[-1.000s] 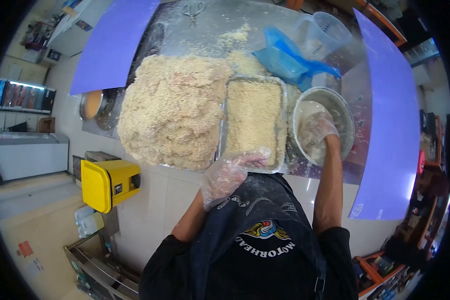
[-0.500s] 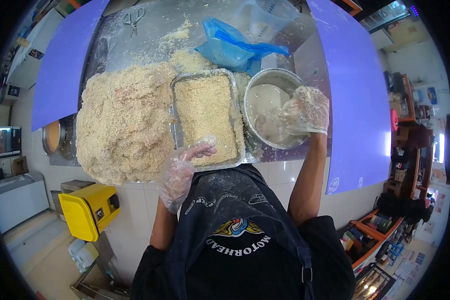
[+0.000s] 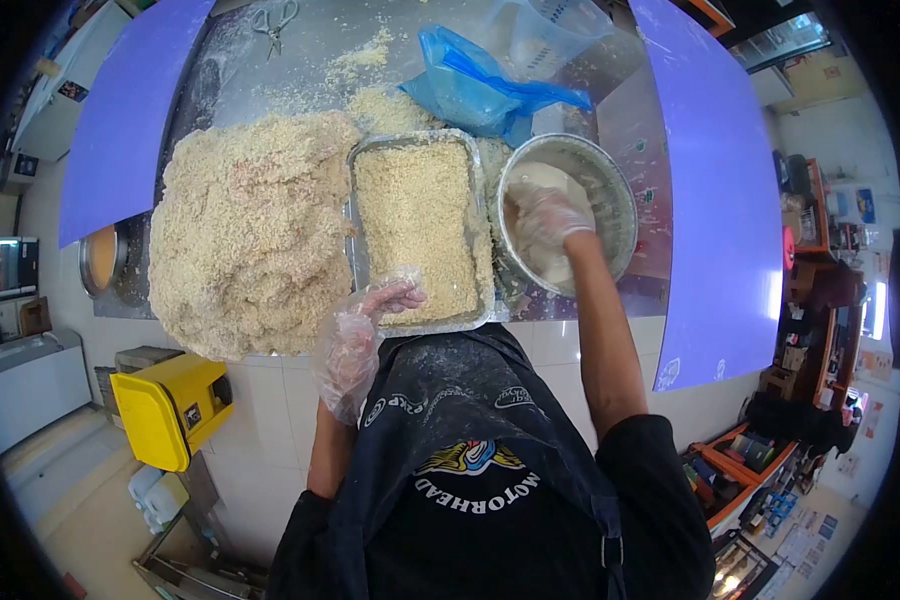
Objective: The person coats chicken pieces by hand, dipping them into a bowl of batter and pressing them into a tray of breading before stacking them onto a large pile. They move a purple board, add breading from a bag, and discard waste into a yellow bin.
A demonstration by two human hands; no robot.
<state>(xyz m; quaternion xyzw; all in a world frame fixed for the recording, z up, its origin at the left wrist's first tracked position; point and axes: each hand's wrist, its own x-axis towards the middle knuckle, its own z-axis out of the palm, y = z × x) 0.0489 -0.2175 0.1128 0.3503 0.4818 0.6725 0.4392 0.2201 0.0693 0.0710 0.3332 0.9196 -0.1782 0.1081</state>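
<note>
My right hand, in a clear plastic glove, reaches down inside the round metal bowl. Its fingers are blurred and partly sunk in the pale, creamy batter. Over the near left corner of a rectangular metal tray is my left hand, also gloved, with its fingers extended to the right and nothing in them. Tan crumbs fill the tray, just below those fingertips. Left of the tray rises a large heap of crumb-coated pieces.
A blue plastic bag and a clear plastic jug stand behind the bowl. Scissors lie at the back left. Purple panels flank the metal table. A yellow bin is on the floor at left.
My right hand has gone from the bowl's right rim leftward and down into the batter. My left hand stays near the tray's front corner. The view has shifted slightly.
</note>
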